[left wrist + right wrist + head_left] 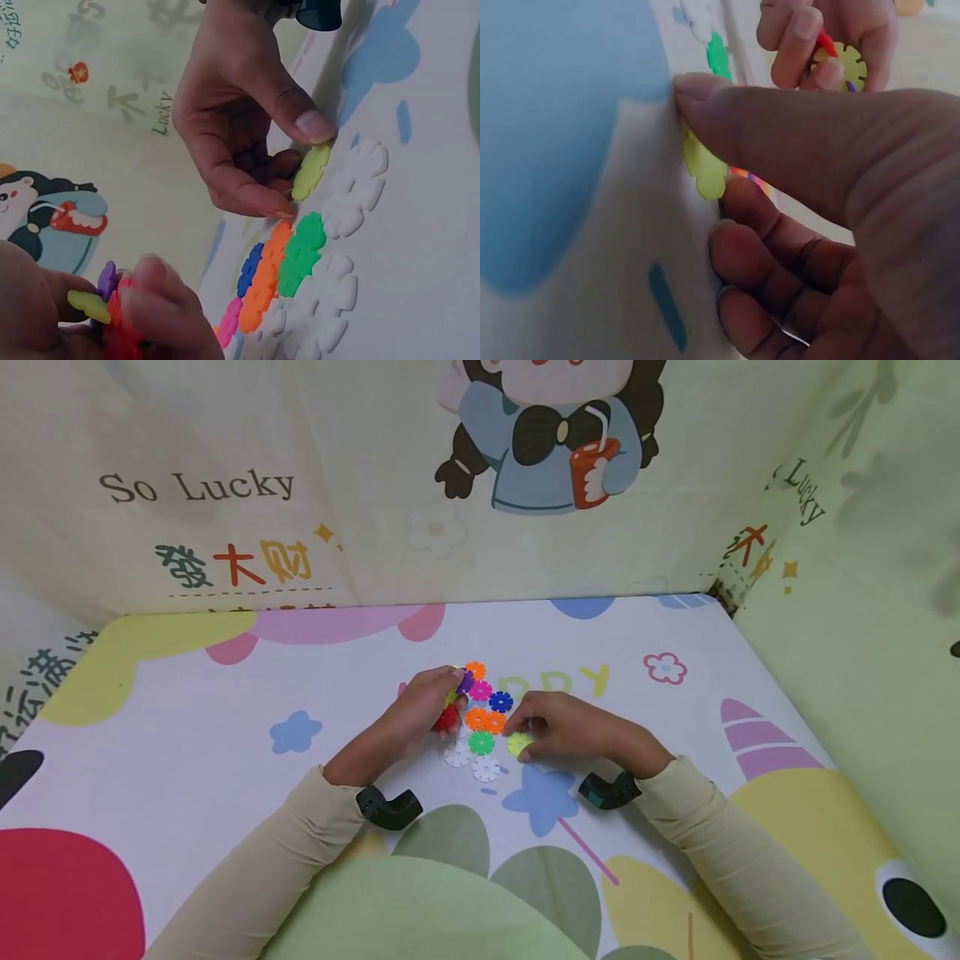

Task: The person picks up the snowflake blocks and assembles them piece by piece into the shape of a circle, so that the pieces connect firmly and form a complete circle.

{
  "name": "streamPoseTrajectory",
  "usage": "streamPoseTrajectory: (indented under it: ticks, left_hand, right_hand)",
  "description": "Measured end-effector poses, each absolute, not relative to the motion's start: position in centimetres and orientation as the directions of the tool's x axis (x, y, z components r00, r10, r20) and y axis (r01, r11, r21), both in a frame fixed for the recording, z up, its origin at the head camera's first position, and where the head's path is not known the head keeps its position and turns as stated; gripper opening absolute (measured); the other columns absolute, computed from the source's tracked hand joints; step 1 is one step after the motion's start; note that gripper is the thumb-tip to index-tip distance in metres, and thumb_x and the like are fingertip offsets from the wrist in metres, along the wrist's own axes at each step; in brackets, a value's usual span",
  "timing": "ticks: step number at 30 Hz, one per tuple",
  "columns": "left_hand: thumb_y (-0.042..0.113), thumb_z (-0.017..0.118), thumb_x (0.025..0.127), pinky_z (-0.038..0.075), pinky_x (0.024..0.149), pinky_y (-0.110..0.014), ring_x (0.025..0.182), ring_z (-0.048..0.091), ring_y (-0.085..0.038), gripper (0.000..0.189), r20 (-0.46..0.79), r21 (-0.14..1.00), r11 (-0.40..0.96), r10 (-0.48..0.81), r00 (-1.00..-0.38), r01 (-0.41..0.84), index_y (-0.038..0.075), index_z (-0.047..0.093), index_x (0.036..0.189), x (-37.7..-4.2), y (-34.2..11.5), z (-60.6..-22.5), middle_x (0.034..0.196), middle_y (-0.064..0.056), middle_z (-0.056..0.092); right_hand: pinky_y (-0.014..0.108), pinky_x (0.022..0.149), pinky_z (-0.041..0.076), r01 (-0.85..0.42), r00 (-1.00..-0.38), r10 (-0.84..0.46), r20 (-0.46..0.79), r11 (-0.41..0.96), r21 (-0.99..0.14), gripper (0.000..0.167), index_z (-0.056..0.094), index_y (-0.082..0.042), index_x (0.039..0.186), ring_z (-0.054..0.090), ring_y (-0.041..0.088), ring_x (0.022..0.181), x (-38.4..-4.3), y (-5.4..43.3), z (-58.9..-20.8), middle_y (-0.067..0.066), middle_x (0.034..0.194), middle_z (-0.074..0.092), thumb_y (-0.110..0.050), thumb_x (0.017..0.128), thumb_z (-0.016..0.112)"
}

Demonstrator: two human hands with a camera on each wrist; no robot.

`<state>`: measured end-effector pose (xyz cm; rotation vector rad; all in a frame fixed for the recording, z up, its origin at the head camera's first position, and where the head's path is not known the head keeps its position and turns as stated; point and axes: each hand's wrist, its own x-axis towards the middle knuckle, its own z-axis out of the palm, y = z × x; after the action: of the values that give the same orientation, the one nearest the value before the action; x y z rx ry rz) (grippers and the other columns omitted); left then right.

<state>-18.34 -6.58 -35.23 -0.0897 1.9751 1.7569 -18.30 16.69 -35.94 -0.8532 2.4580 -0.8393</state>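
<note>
My left hand [425, 700] grips a small cluster of flower-shaped interlocking plastic discs. A red disc [447, 718], a purple disc [107, 279] and a yellow-green disc [850, 66] show between its fingers; how they join is partly hidden. To the right, my right hand [562, 727] pinches a separate yellow-green disc [518, 744] by its rim, thumb on one edge and fingers at the other, close to the tabletop. Between the hands lie loose discs: a green one [482, 743], a blue one [501, 702], a pink one [481, 691], several orange ones [477, 719] and several white ones [486, 768].
A printed cloth [337, 810] with cartoon shapes covers the table. Behind it stands a patterned backdrop [360, 527], and another printed panel [870, 577] rises on the right. Each wrist wears a dark camera band, such as the left one [389, 808].
</note>
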Motion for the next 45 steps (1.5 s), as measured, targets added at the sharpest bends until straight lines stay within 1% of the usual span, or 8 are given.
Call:
streamPoseTrajectory:
  ticks: [2, 6, 13, 18, 26, 33, 39, 45]
  left_hand:
    - [0.029, 0.042, 0.105, 0.05, 0.055, -0.023, 0.056, 0.05, -0.016, 0.042, -0.386, 0.922, 0.152, 0.29, -0.876, -0.357, 0.008, 0.043, 0.142, -18.3, -6.7, -35.3, 0.084, -0.01, 0.052]
    - [0.026, 0.042, 0.105, 0.053, 0.058, -0.024, 0.059, 0.058, -0.018, 0.036, -0.351, 0.936, 0.155, 0.326, -0.878, -0.316, -0.001, 0.055, 0.124, -18.2, -6.8, -35.4, 0.084, -0.012, 0.059]
    - [0.024, 0.049, 0.103, 0.054, 0.069, -0.023, 0.076, 0.068, -0.023, 0.031, -0.329, 0.939, 0.207, 0.325, -0.887, -0.273, 0.002, 0.06, 0.123, -18.2, -6.8, -35.3, 0.098, -0.012, 0.07]
    - [0.022, 0.051, 0.103, 0.057, 0.072, -0.027, 0.079, 0.07, -0.024, 0.031, -0.313, 0.947, 0.184, 0.335, -0.889, -0.264, 0.0, 0.059, 0.123, -18.4, -6.8, -35.4, 0.099, -0.017, 0.066]
    - [0.021, 0.05, 0.103, 0.051, 0.071, -0.022, 0.082, 0.064, -0.021, 0.029, -0.284, 0.954, 0.195, 0.327, -0.901, -0.23, 0.0, 0.064, 0.118, -18.6, -7.0, -35.8, 0.094, -0.016, 0.067]
    - [0.021, 0.06, 0.098, 0.054, 0.085, -0.028, 0.095, 0.066, -0.022, 0.029, -0.263, 0.951, 0.243, 0.31, -0.914, -0.191, 0.001, 0.066, 0.119, -18.5, -7.0, -35.8, 0.098, -0.01, 0.07]
    - [0.018, 0.056, 0.1, 0.055, 0.083, -0.029, 0.094, 0.067, -0.023, 0.025, -0.282, 0.955, 0.176, 0.31, -0.908, -0.237, -0.001, 0.065, 0.113, -18.5, -6.9, -35.7, 0.098, -0.014, 0.069]
    - [0.019, 0.056, 0.1, 0.055, 0.079, -0.028, 0.093, 0.067, -0.024, 0.025, -0.299, 0.95, 0.192, 0.338, -0.892, -0.246, -0.002, 0.066, 0.109, -18.6, -7.0, -35.8, 0.093, -0.013, 0.072]
  right_hand:
    - [0.028, 0.073, 0.05, -0.412, -0.73, -0.656, -0.192, 0.647, -0.641, 0.027, 0.072, -0.014, 0.103, 0.052, 0.017, 0.085, -18.2, 16.5, -35.8, -0.003, 0.095, 0.057, -0.013, 0.079, 0.083]
    - [0.028, 0.075, 0.051, -0.379, -0.751, -0.623, -0.22, 0.679, -0.629, 0.024, 0.069, -0.015, 0.1, 0.052, 0.017, 0.087, -18.0, 16.3, -35.7, -0.002, 0.094, 0.057, -0.014, 0.079, 0.082]
    - [0.027, 0.077, 0.051, -0.356, -0.789, -0.579, -0.205, 0.704, -0.614, 0.029, 0.064, -0.011, 0.104, 0.054, 0.018, 0.086, -18.0, 16.2, -35.9, -0.002, 0.095, 0.059, -0.015, 0.08, 0.082]
    - [0.027, 0.074, 0.05, -0.363, -0.796, -0.57, -0.201, 0.716, -0.596, 0.028, 0.068, -0.01, 0.106, 0.053, 0.017, 0.084, -18.2, 16.1, -35.9, -0.001, 0.096, 0.058, -0.015, 0.082, 0.08]
    - [0.028, 0.071, 0.051, -0.351, -0.8, -0.57, -0.188, 0.698, -0.624, 0.026, 0.065, -0.012, 0.101, 0.053, 0.017, 0.081, -18.2, 16.2, -35.9, -0.002, 0.092, 0.059, -0.015, 0.081, 0.081]
    - [0.028, 0.071, 0.052, -0.372, -0.799, -0.584, -0.142, 0.666, -0.646, 0.022, 0.068, -0.008, 0.104, 0.054, 0.017, 0.079, -18.4, 16.6, -36.1, -0.002, 0.09, 0.061, -0.011, 0.084, 0.077]
    - [0.028, 0.065, 0.051, -0.395, -0.798, -0.597, -0.082, 0.621, -0.677, 0.013, 0.071, -0.006, 0.1, 0.055, 0.015, 0.073, -18.5, 17.0, -36.1, -0.002, 0.09, 0.065, -0.005, 0.087, 0.073]
    - [0.026, 0.062, 0.048, -0.423, -0.785, -0.616, -0.068, 0.613, -0.668, 0.011, 0.072, -0.004, 0.099, 0.053, 0.013, 0.07, -18.5, 17.1, -35.9, -0.002, 0.087, 0.065, -0.005, 0.088, 0.072]
